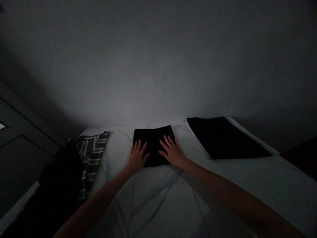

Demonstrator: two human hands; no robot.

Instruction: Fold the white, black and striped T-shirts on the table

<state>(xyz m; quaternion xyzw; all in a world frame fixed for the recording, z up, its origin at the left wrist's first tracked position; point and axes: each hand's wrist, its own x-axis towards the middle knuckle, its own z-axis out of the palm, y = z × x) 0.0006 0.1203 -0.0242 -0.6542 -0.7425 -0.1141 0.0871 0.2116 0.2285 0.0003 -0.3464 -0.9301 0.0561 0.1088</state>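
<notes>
A folded black cloth (154, 142) lies flat on the marble-patterned surface (158, 195), close to the wall. On its left edge rests my left hand (137, 157), fingers spread and palm down. My right hand (173, 152) lies on its right side, also with fingers spread. Neither hand grasps anything. The room is dim, so the cloth's folds and exact kind are hard to make out.
To the right lies a larger folded black cloth (225, 138) with white along its edges. A striped, checked garment (92, 155) and a dark heap of cloth (56, 185) lie to the left. The grey wall (153, 66) rises behind the surface.
</notes>
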